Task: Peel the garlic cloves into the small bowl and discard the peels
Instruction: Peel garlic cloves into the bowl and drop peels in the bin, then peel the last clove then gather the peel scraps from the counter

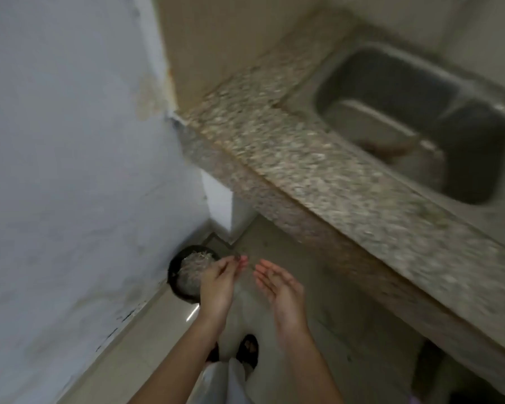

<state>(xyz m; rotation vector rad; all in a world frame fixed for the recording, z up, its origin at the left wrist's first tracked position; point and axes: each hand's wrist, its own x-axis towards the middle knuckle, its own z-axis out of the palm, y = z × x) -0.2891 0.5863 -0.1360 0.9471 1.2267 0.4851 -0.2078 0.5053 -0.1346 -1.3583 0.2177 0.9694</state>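
A round black bin point(178, 266) stands on the floor in the corner by the wall, with pale papery peels point(193, 269) inside. My left hand point(220, 282) hovers at the bin's right rim, fingers loosely bent and spread, holding nothing I can make out. My right hand point(279, 287) is beside it to the right, palm turned inward, fingers straight. The two hands are apart. No garlic cloves or small bowl are in view. The frame is blurred.
A speckled granite counter point(318, 173) runs diagonally on the right, with a steel sink point(478, 141) set in it. A bluish wall point(70, 156) fills the left. My feet in dark sandals point(248, 349) stand on the pale tiled floor point(318, 316).
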